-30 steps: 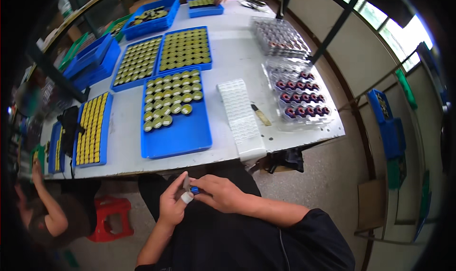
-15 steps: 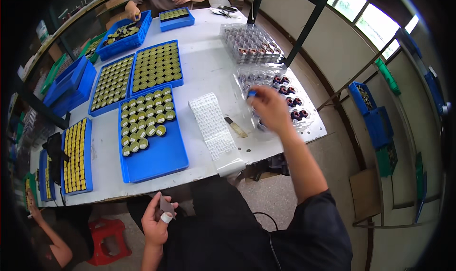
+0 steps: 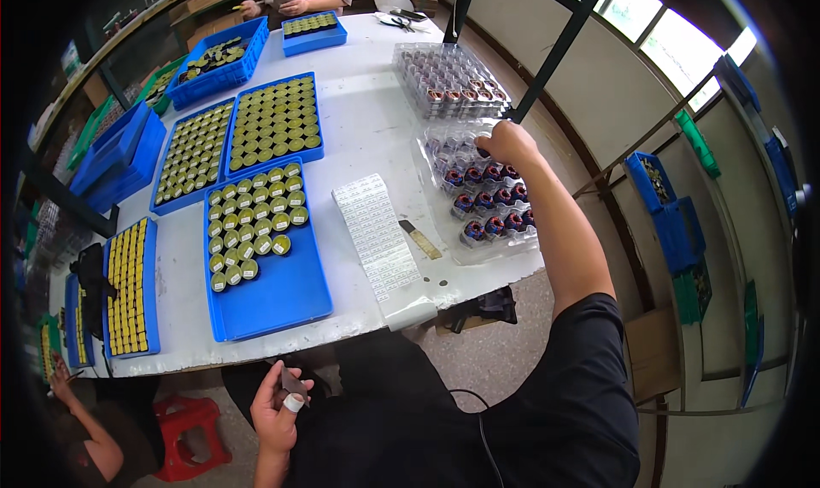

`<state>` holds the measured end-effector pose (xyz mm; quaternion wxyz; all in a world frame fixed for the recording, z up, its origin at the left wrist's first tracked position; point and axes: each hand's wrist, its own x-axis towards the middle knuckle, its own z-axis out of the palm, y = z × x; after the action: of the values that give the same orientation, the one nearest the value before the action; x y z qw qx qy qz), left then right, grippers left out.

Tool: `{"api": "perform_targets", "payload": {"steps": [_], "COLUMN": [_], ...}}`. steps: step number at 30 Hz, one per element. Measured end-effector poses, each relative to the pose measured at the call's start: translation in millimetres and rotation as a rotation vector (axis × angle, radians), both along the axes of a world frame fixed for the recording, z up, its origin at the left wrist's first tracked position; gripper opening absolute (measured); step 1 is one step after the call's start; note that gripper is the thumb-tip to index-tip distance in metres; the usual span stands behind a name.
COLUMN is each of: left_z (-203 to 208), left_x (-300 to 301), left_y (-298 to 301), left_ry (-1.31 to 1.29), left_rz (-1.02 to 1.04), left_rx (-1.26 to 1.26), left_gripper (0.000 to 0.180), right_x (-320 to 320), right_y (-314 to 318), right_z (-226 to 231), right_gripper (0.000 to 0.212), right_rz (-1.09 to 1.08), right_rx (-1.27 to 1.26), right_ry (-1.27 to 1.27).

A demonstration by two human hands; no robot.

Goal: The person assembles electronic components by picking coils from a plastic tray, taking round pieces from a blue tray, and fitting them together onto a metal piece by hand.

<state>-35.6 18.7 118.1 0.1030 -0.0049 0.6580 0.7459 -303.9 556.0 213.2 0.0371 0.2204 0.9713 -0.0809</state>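
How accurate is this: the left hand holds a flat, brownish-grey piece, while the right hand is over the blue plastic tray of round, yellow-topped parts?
One part is wrong: in the head view, the right hand is over the clear plastic tray of dark, ring-shaped coils. The left hand does hold the flat, brownish-grey piece.

- White label strip, at near edge of the tabletop: printed rows, too small for reading;
- Small white labels on round pieces in blue tray: also unreadable

Red stool, brown cardboard, bright window
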Motion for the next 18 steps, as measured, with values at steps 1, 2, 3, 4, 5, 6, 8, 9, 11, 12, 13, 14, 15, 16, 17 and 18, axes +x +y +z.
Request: {"api": "perform_targets", "payload": {"steps": [1, 2, 3, 4, 5, 6, 8, 9, 11, 12, 13, 14, 15, 16, 17, 18], "left_z": [0.2, 0.2, 0.1, 0.0, -0.2, -0.4, -0.9, -1.1, -1.6, -1.8, -1.8, -1.8, -1.8, -1.7, -1.6, -1.3], "left_x": [-0.3, -0.7, -0.8, -0.7, -0.5, -0.4, -0.7, -1.0, -1.2, -1.2, -1.3, -1.4, -1.6, -1.8, -1.9, -1.8], "left_y": [0.8, 1.1, 1.2, 1.1, 0.8, 0.6, 0.1, -0.2, -0.7, -0.6, -0.3, 0.3, 1.0, 1.7, 2.4, 3.0], "left_ry": [-0.001, -0.003, -0.002, -0.003, -0.005, -0.006, -0.009, -0.004, 0.003, 0.008, 0.008, 0.006, 0.004, 0.003, 0.001, 0.002], "left_rz": [-0.001, -0.003, -0.001, 0.003, 0.007, 0.011, 0.016, 0.015, 0.012, 0.01, 0.011, 0.006, 0.0, -0.006, -0.011, -0.011], "left_rx": [0.0, 0.001, 0.001, 0.001, 0.0, 0.0, -0.001, 0.0, 0.002, 0.002, 0.002, 0.007, 0.012, 0.018, 0.023, 0.024], "left_gripper": [0.063, 0.063, 0.063, 0.063, 0.063, 0.063, 0.064, 0.063, 0.063, 0.063, 0.063, 0.062, 0.061, 0.061, 0.061, 0.061], "right_x": [-1.3, -1.7, -2.9, -3.1, -2.9, -2.9, -4.3, -4.5, -2.7, -2.6, -3.0, -2.7, -2.2, -1.7, -1.6, -2.5], "right_y": [-1.5, -2.1, -3.2, -4.7, -6.2, -7.5, -5.4, 0.8, 13.9, 18.6, 18.5, 18.3, 18.2, 18.2, 18.3, 20.6], "right_z": [-1.1, -2.0, -2.5, -3.5, -4.7, -6.1, -8.9, -11.1, -14.8, -18.2, -20.7, -23.3, -25.8, -28.1, -30.0, -31.2], "right_gripper": [0.04, 0.04, 0.04, 0.037, 0.035, 0.032, 0.029, 0.027, 0.023, 0.022, 0.022, 0.022, 0.021, 0.021, 0.022, 0.022], "right_rz": [0.0, 0.001, 0.002, -0.01, -0.022, -0.033, -0.044, 0.035, 0.192, 0.27, 0.271, 0.288, 0.305, 0.322, 0.339, 0.339], "right_rx": [0.077, 0.155, 0.155, 0.149, 0.143, 0.137, 0.131, 0.127, 0.119, 0.115, 0.115, 0.107, 0.099, 0.091, 0.083, 0.084], "right_ry": [0.004, 0.008, 0.009, 0.018, 0.026, 0.033, 0.041, 0.054, 0.08, 0.093, 0.093, 0.121, 0.149, 0.177, 0.205, 0.207]}}
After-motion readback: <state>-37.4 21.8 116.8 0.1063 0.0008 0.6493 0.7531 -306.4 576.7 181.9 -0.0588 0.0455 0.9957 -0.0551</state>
